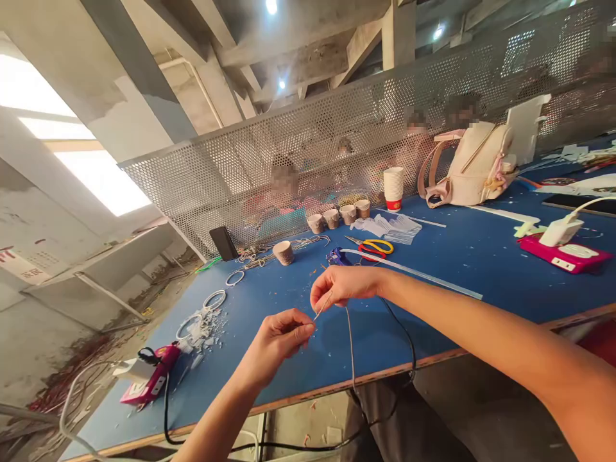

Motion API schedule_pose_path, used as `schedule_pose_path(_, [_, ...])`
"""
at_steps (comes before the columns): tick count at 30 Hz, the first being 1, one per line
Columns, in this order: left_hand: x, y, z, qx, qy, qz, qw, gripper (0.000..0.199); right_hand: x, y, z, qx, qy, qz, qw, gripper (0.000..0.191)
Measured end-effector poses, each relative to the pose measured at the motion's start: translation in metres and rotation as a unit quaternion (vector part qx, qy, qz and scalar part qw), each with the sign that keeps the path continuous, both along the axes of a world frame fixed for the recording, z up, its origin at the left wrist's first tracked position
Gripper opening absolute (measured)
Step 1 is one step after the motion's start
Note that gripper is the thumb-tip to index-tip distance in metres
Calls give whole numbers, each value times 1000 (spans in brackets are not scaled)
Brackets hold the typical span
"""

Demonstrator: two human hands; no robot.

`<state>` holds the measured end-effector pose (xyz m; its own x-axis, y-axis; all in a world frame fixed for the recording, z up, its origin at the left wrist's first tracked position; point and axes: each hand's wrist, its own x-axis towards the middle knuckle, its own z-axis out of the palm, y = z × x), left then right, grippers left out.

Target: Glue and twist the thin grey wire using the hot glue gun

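Note:
Between my two hands runs a thin light-coloured cord [322, 307]. My left hand [286, 333] pinches one end of it between thumb and fingertips, above the blue table. Slightly higher and to the right, my right hand [344, 287] grips the same cord with bent fingers, and a length hangs from it [351, 343] past the table's front edge. Just beyond my right hand lie a blue glue gun [338, 257] with a long translucent glue stick [423, 276], and scissors [378, 248] with yellow and red handles.
Paper cups [331, 219] and a cup stack [393, 188] stand near the perforated divider [298, 160]. A pale backpack [479, 163] sits at the back right. Pink power strips [572, 253] lie on both sides. White rings [214, 299] and scraps are at left; a black cable [409, 340] crosses the front edge.

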<state>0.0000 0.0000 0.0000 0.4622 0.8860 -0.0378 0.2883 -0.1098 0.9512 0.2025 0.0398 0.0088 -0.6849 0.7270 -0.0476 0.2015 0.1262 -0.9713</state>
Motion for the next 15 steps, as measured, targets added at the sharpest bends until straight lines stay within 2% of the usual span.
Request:
schedule_pose_path(3, [-4,0,5,100,93,-27,990,18,-1,7,11,42,-57,29,997,11])
schedule_pose_path(6, [-9,-1,4,219,180,-40,958,17,-7,7,18,94,-110,48,988,1])
schedule_pose_path(8, [-11,-3,-1,279,228,-38,932,19,-13,4,20,129,-144,50,980,6])
schedule_pose_path(12, [-13,-5,-15,348,284,40,892,21,-28,-12,17,207,-201,-5,958,13])
schedule_pose_path(14, [-11,-6,-19,343,257,95,899,21,-36,-24,10,276,-231,-71,930,16])
schedule_pose_path(15, [-10,-6,-20,326,228,122,909,21,-39,-30,5,321,-246,-110,908,16])
